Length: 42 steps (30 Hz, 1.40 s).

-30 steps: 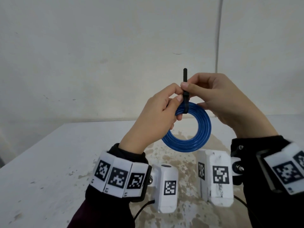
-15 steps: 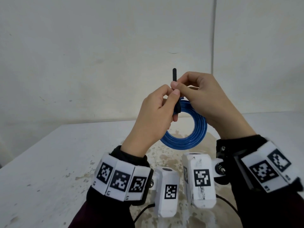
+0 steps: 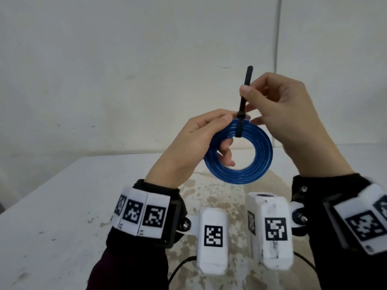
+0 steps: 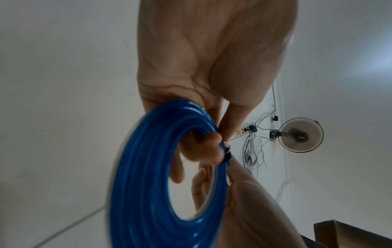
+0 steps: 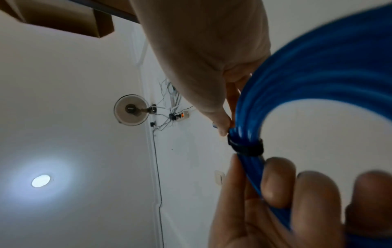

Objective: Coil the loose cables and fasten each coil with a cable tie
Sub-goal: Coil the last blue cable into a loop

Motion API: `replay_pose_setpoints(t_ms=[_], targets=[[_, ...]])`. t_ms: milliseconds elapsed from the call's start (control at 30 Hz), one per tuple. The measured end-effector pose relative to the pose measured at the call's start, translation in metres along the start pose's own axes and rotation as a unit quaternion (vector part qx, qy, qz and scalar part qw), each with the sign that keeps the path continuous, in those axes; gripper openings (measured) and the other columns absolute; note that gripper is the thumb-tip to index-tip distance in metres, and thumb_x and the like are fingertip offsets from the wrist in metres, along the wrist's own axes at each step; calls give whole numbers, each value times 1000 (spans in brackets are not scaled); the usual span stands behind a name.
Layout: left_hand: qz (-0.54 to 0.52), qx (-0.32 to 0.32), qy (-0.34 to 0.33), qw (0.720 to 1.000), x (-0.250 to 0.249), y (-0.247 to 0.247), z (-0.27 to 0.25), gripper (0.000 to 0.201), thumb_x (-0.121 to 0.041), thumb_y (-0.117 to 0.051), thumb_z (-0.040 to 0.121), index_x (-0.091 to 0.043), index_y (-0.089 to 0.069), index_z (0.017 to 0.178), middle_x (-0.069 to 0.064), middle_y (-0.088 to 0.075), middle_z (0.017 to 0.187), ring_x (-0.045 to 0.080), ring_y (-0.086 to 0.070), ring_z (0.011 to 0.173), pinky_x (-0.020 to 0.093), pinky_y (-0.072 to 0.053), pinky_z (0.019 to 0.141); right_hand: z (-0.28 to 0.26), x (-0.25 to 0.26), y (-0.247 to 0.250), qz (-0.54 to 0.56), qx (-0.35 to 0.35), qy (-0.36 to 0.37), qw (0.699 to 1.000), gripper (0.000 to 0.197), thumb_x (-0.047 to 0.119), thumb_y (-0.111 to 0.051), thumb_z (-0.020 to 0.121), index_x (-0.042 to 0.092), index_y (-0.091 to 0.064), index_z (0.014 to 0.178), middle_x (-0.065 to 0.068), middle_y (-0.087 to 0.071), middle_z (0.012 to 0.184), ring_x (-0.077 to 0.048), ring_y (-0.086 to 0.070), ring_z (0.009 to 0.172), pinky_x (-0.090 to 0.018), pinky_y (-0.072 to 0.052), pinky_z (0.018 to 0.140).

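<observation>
Where half a second ago only a short stub of black strap stood above the fingers, a longer length of the thin black plastic cable tie [image 3: 245, 91] now rises straight above the round coil of glossy blue cable [image 3: 238, 152], so the tail has been drawn further through its head. The band itself wraps the top of the coil, and the right wrist view shows it cinched close around the bunched blue strands, which suggests the loop is nearly or fully tight. The coil is held upright in the air in front of the person, well above the stained white table [image 3: 62, 206].

The left hand [image 3: 194, 143] grips the coil at its upper left, thumb and forefinger pinched right at the tie's head and the lower fingers hooked through the ring. The right hand [image 3: 289, 114] has lifted away from the coil and pinches the tail of the tie between thumb and forefinger, its other fingers loosely spread behind.

I judge this coil close to fastened: one more firm pull, or a check that the strands cannot slip, should finish it.
</observation>
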<state>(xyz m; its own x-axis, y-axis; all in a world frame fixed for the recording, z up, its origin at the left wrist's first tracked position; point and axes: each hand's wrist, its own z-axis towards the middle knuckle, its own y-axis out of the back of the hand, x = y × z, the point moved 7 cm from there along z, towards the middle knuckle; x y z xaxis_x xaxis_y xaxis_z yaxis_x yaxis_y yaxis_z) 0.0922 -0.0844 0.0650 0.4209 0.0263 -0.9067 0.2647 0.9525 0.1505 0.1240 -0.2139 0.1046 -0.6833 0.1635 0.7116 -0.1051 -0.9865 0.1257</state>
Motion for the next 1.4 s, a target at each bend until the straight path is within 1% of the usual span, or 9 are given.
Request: replay_pose_setpoints(t_ms=[133,367,567,700,867,1033,1133,1233,1400], targets=[[-11,-19,47,999,11,-2,3,29,-19,-39,102,-9,-64,93,-3,-29,54,7,-21,39,24,-47,41,-3,5,-5,-29,8,29,999,14,20,-64,90,11,-62,79,-7,-67,71,-15,-67,65,-31,-57,58],[52,-89,46,994,16,16,3,25,-17,-43,101,-18,-63,86,-7,-30,47,7,-23,36,22,-38,36,-12,20,-25,-78,38,122,989,16,19,-65,87,10,-62,74,-1,-64,65,-18,-63,67,-45,-54,67],[84,-57,36,994,6,9,1,32,-17,-38,102,-16,-70,100,-3,-28,51,11,-20,42,25,-41,38,-3,-3,-18,-95,10,60,994,20,24,-63,90,19,-57,71,13,-57,66,-3,-52,67,-12,-39,62],[154,-83,1,985,-3,12,-2,27,-30,-50,98,-14,-72,101,-16,-42,42,9,-28,39,28,-41,40,-1,-13,-20,-32,42,9,999,19,21,-62,91,12,-61,75,3,-59,66,-9,-55,63,-24,-48,65],[286,-124,-49,949,-8,10,-1,19,-30,-57,93,-22,-73,89,-6,-61,59,6,-37,34,20,-36,38,-2,-27,-24,55,45,-54,996,19,13,-61,91,6,-58,74,-7,-56,66,-12,-56,60,-22,-52,57],[343,-128,-38,930,0,5,1,22,-27,-58,93,-16,-74,82,-5,-58,54,4,-43,36,11,-32,39,-4,-53,-33,2,20,-80,997,22,16,-61,89,13,-55,68,-2,-53,67,-22,-52,68,-44,-56,69],[348,-120,-12,930,6,5,1,24,-27,-57,93,-16,-72,79,-13,-50,42,3,-42,36,10,-31,39,-6,-61,-39,-2,96,-120,988,23,15,-59,92,12,-56,70,-2,-56,69,-20,-55,68,-38,-56,68],[294,-107,15,950,7,4,2,23,-29,-57,92,-17,-72,79,-11,-45,44,7,-35,37,20,-37,40,-11,-57,-40,188,214,-226,931,23,17,-49,97,12,-55,76,0,-58,72,-14,-57,68,-26,-51,66],[179,-51,72,980,10,2,0,21,-24,-56,94,-13,-74,90,-1,-37,48,10,-33,37,25,-37,40,-11,-36,-37,302,224,-224,899,35,26,-33,102,14,-50,75,3,-51,60,-13,-52,62,-25,-41,62]])
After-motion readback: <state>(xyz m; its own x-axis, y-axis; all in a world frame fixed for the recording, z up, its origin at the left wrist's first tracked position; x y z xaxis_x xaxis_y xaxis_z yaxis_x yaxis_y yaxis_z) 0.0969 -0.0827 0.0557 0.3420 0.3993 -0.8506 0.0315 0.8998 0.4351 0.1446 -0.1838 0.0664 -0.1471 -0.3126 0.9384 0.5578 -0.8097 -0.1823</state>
